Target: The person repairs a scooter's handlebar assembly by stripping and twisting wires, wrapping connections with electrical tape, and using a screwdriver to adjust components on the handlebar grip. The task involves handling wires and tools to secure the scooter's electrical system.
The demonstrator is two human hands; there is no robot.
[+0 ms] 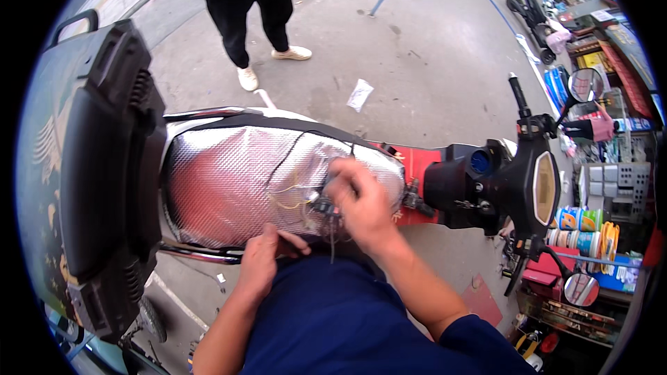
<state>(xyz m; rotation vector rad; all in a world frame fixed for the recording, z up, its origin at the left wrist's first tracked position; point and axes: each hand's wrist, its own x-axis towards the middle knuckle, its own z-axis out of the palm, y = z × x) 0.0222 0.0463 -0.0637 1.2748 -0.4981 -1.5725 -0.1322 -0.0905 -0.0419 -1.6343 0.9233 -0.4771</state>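
Observation:
A scooter seat (236,173) with a shiny silver quilted cover and black edging stretches in front of me. On its right part lies a small dark part with connectors (324,204), with thin yellow and white wires (288,200) running off to its left. My right hand (363,210) is just beside and above this part, fingers curled and blurred; whatever is in them cannot be made out. At the seat's near edge, my left hand (262,258) rests with its fingers apart and holds nothing. A dark cord (286,156) crosses the cover.
A large black-and-green rear box (104,167) stands at the left. Handlebars with mirrors (531,187) are at the right, past a red footboard (422,167). A person in black trousers (250,10) stands across the seat. Shelves with tape rolls (580,232) line the far right.

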